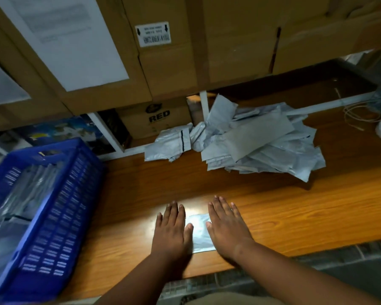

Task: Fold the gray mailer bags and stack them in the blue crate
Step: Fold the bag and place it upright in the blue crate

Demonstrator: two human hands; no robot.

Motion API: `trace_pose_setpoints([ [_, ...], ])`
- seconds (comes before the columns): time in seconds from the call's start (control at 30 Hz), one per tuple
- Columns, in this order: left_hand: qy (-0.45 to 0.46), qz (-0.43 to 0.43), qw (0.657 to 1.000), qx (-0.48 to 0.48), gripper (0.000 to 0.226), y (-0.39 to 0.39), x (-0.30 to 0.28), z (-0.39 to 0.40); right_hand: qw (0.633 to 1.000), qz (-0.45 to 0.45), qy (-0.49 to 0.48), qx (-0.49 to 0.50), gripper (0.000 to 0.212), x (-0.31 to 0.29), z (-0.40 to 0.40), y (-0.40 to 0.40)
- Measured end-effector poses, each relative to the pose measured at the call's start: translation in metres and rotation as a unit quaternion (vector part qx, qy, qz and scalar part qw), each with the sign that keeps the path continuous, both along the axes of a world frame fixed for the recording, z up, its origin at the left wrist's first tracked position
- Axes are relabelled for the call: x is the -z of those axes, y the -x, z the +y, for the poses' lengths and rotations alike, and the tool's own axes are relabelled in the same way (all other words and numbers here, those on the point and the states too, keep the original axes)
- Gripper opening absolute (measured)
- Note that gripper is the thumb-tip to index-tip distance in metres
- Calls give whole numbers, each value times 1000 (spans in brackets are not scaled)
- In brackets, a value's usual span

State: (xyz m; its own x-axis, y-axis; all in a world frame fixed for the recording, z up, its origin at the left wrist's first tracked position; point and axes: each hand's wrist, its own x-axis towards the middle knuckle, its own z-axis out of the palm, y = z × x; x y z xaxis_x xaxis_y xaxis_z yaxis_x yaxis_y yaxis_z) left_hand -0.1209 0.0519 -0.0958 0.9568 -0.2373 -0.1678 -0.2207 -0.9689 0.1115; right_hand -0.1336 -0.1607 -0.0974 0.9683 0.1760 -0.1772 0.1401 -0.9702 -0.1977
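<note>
Hands: two forearms reach in from the bottom edge; the left hand and the right hand both lie flat, fingers straight and together, palms down, gripping nothing.
Bag under the hands: one gray mailer bag lies on the wooden worktop near its front edge; only a strip shows between the hands, and each hand covers one side of it.
Step in hand: pressing this bag flat, most likely creasing a fold; how many folds it holds cannot be told.
Next move: judged from the task, the bag needs lifting by an edge and carrying left to the crate without the fold springing open.
Crate: one blue crate with slotted walls stands on the worktop, well to the left of the hands; gray bags already lie inside, too blurred to count.
Pile to do: a loose heap of gray bags lies at the back of the worktop, well apart from the hands; they overlap too much for an exact count, but there are many.
Beside the pile: one more crumpled bag with a dark strip lies just left of it, touching it.
Behind: large cardboard boxes are stacked above, one bearing a white sheet of paper.
Progress: part done, with plenty left.
</note>
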Motion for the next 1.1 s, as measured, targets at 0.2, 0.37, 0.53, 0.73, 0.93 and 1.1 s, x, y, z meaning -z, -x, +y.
trace_pose_setpoints([
  [0.2,-7,-24,996,81,63,-19,-28,14,996,34,-44,-76,78,-19,-12,-16],
  [0.37,7,29,998,50,58,-19,-49,12,979,26,-33,-201,64,-49,4,-36],
  [0.53,127,111,985,-33,43,-17,-83,18,958,76,-12,-277,53,-76,26,-64],
  [0.73,127,88,986,-64,24,-21,-162,54,941,11,-61,-334,23,-133,58,-103],
  [0.93,85,-52,986,-135,18,-29,-242,126,914,-86,-80,-387,10,-223,129,-145],
  [1.1,22,-145,972,-183,15,-30,-291,197,889,-131,-70,-433,2,-286,211,-172],
])
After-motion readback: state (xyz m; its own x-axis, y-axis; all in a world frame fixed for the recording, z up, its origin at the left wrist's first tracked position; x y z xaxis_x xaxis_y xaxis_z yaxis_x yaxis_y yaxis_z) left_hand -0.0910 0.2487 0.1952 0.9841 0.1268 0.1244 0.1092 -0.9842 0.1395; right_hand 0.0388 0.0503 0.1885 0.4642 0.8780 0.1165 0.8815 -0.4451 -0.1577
